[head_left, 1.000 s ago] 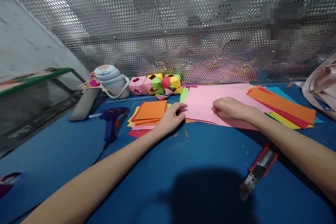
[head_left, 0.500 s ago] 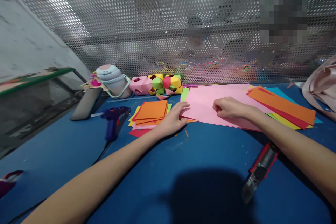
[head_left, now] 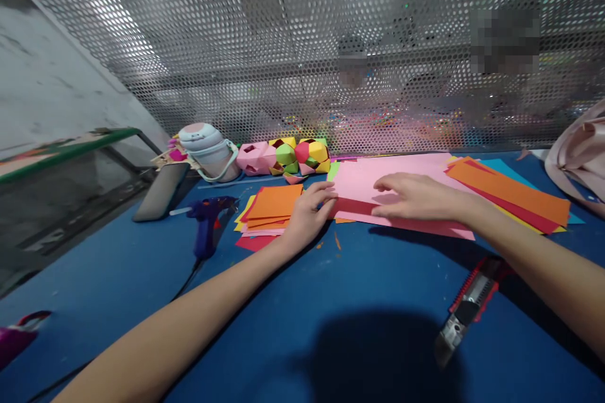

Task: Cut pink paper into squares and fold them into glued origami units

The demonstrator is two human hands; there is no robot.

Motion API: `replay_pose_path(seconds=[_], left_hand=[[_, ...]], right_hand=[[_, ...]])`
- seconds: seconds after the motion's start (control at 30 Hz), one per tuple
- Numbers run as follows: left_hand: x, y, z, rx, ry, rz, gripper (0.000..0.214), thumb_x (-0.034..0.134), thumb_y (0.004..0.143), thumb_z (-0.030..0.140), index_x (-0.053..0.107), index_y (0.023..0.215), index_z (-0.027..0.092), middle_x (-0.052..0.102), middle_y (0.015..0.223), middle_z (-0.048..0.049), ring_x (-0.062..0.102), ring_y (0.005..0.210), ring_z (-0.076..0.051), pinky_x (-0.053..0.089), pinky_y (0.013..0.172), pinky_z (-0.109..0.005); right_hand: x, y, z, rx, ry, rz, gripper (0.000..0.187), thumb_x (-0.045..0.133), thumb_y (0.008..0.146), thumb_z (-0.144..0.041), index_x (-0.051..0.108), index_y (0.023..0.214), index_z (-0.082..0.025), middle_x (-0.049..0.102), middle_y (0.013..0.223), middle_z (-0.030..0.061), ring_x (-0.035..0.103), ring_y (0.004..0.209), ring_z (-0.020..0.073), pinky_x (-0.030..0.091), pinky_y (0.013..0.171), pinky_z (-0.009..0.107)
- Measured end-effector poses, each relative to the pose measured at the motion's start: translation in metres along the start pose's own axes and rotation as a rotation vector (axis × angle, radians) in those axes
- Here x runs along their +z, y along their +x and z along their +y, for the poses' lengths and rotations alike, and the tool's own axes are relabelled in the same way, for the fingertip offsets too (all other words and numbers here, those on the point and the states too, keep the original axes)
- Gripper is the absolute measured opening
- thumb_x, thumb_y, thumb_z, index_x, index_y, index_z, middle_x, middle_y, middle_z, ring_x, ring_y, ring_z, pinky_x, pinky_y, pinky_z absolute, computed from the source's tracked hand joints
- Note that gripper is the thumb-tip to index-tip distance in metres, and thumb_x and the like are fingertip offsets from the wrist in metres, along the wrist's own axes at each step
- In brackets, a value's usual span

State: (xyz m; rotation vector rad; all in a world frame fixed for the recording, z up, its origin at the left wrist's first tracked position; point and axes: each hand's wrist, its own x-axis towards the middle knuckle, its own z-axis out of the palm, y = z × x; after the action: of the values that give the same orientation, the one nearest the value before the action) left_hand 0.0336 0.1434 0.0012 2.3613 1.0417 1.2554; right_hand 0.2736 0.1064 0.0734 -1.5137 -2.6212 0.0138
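Note:
My left hand (head_left: 309, 213) is at the left end of the pink paper sheets (head_left: 420, 167), thumb and fingers pinched on the edge of the pink paper. Over the middle of the same sheets is my right hand (head_left: 409, 196), its thumb and fingers apart. Between the hands a red paper band (head_left: 357, 204) shows, with a pink strip along its front. Beside my left hand lies a stack of orange, yellow and red paper squares (head_left: 274, 201). A red-handled utility knife (head_left: 467, 308) rests on the table below my right forearm, blade toward me.
A blue glue gun (head_left: 205, 223), a grey phone-like slab (head_left: 161, 192) and a lidded bottle (head_left: 212, 154) stand left on the blue table (head_left: 265, 321). Folded paper shapes (head_left: 283, 157) line the perforated metal screen (head_left: 283, 88). Orange strips (head_left: 515, 192) and a pale bag (head_left: 579, 154) are right.
My right hand has gone from a closed fist to spread fingers. My left fingers have closed at the paper's edge. The front of the pink paper has shifted, exposing more red.

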Motion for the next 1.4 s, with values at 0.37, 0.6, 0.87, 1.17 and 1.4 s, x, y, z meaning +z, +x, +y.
replay_pose_path(seconds=[0.37,0.6,0.87,1.17,1.4], left_hand=[[-0.023,0.018,0.028,-0.732,-0.83,0.068,0.043,0.031,0.091,0.048,0.049,0.117,0.017,0.059,0.115,-0.0118,0.064,0.094,-0.022,0.055,0.072,-0.036],[-0.058,-0.005,0.035,-1.052,-0.742,-0.144,0.073,0.056,0.067,0.009,0.035,0.134,0.024,0.065,0.073,0.0013,0.061,0.054,-0.015,0.05,0.05,-0.027],[-0.089,-0.057,0.034,-1.138,-0.742,-0.115,0.044,0.06,0.058,0.006,0.064,0.1,0.017,0.059,0.068,0.0028,0.049,0.047,-0.005,0.039,0.043,-0.015],[-0.101,-0.068,0.023,-1.175,-0.682,-0.184,0.037,0.06,0.052,0.01,0.067,0.088,0.015,0.059,0.063,0.0024,0.051,0.05,-0.008,0.037,0.045,-0.016],[-0.1,-0.072,0.022,-1.13,-0.643,-0.264,0.034,0.06,0.05,0.016,0.066,0.083,0.014,0.052,0.054,0.0045,0.045,0.045,-0.008,0.028,0.041,-0.017]], right_hand=[[-0.015,-0.021,-0.057,-0.127,-0.314,0.224,0.027,0.041,0.086,-0.01,0.067,0.08,-0.012,0.066,0.075,0.0126,0.056,0.069,0.0216,0.033,0.06,0.033],[0.027,-0.047,-0.113,-0.562,-0.196,0.12,0.019,0.049,0.089,-0.026,0.063,0.085,-0.014,0.063,0.076,0.0097,0.053,0.068,0.0203,0.033,0.059,0.033],[-0.019,-0.1,-0.091,-0.345,-0.163,-0.289,0.018,0.066,0.072,-0.025,0.065,0.089,-0.02,0.068,0.081,0.0067,0.059,0.071,0.0232,0.04,0.061,0.036],[0.001,-0.142,-0.026,-0.047,-0.043,-0.346,0.022,0.051,0.062,-0.004,0.057,0.075,-0.021,0.061,0.083,0.0043,0.056,0.076,0.0205,0.04,0.065,0.031],[-0.017,-0.113,-0.005,0.162,0.232,-0.22,0.009,0.044,0.079,-0.019,0.051,0.085,-0.02,0.061,0.082,0.0028,0.055,0.07,0.0169,0.041,0.06,0.026]])
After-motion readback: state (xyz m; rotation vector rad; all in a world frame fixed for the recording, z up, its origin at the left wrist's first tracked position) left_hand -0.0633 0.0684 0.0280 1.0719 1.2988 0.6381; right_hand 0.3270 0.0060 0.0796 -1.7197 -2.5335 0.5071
